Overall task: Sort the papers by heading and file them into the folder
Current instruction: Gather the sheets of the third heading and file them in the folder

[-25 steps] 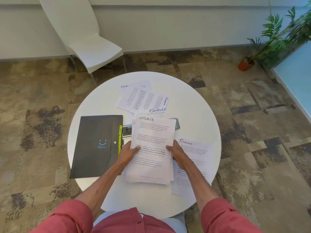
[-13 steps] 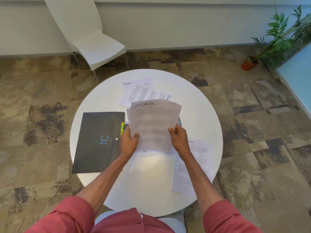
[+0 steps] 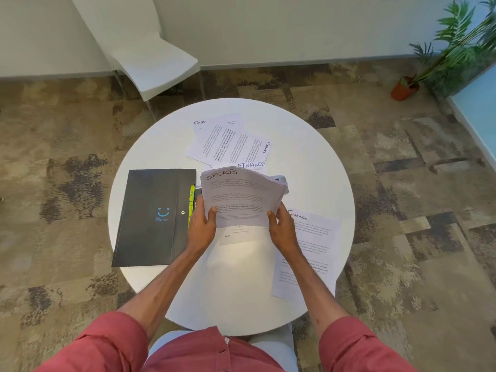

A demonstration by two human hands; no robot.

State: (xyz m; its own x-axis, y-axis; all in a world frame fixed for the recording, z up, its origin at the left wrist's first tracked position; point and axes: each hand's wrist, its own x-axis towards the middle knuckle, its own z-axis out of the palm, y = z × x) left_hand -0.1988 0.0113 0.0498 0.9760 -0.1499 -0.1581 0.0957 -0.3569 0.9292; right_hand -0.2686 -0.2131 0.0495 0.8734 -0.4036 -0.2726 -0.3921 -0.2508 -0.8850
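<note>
A stack of papers headed SPORTS (image 3: 239,197) is held upright above the round white table (image 3: 316,170). My left hand (image 3: 200,226) grips its lower left edge and my right hand (image 3: 281,229) grips its lower right edge. The stack's top bends away from me. A closed black folder (image 3: 153,216) with a blue smile logo and yellow tabs lies flat to the left of my left hand. Sheets headed FINANCE (image 3: 230,143) lie spread at the far side of the table. One more FINANCE sheet (image 3: 311,253) lies to the right under my right forearm.
A grey object (image 3: 280,179) peeks out behind the held stack. A white chair (image 3: 150,60) stands beyond the table by the wall. A potted plant (image 3: 408,87) is at the far right. Patterned carpet surrounds the table.
The SPORTS stack lay flat on the table a second ago; both hands have lifted it upright off the table, and its top now curls away.
</note>
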